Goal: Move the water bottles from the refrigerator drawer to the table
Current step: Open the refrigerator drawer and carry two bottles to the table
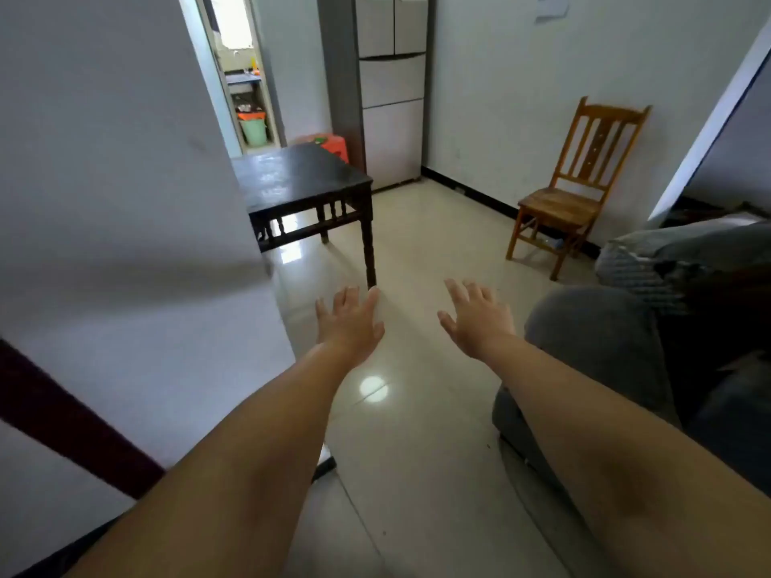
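Note:
A tall silver refrigerator (392, 89) stands against the far wall, its doors and lower drawers all shut. No water bottles show. A dark wooden table (300, 181) stands in front of it to the left, its top bare, partly hidden by a white wall. My left hand (350, 323) and my right hand (477, 319) are stretched out ahead over the tiled floor, palms down, fingers spread, holding nothing. Both are far from the refrigerator and short of the table's near leg.
A white wall (125, 202) fills the left. A wooden chair (571, 189) stands by the right wall. A grey sofa (617, 335) crowds the right side. A red stool (333, 143) sits behind the table. A doorway (242, 68) opens at the back left.

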Tool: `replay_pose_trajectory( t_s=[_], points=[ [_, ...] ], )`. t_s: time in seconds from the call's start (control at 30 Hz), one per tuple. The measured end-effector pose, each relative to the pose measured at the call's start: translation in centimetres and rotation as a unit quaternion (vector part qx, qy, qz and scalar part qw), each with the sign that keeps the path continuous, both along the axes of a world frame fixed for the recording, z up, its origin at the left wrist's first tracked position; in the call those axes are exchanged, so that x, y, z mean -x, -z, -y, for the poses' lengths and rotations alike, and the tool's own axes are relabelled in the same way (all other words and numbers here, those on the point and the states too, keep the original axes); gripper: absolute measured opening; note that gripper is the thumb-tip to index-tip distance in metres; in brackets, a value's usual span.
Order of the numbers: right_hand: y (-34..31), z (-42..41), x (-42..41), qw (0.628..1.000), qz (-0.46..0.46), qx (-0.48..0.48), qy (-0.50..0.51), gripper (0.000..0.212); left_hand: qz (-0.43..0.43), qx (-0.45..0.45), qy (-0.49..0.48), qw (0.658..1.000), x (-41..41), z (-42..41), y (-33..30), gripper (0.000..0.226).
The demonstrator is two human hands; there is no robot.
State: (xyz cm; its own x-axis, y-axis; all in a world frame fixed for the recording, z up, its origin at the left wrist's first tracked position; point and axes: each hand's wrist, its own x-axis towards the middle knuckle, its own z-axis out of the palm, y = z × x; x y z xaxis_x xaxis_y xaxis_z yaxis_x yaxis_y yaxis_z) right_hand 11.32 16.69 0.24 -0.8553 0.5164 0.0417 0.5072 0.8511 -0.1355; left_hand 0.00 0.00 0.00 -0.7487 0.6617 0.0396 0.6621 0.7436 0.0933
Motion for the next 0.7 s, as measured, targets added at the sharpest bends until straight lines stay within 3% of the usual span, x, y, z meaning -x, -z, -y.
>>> replay_pose_trajectory(
  t_s=[0.7],
  points=[
    [-0.7,-30.8,27.6,0.997,0.068,-0.039,0.002,0.058,-0.015,-0.004,0.001,1.000,27.3,-29.9,-0.9,0.054]
  ],
)
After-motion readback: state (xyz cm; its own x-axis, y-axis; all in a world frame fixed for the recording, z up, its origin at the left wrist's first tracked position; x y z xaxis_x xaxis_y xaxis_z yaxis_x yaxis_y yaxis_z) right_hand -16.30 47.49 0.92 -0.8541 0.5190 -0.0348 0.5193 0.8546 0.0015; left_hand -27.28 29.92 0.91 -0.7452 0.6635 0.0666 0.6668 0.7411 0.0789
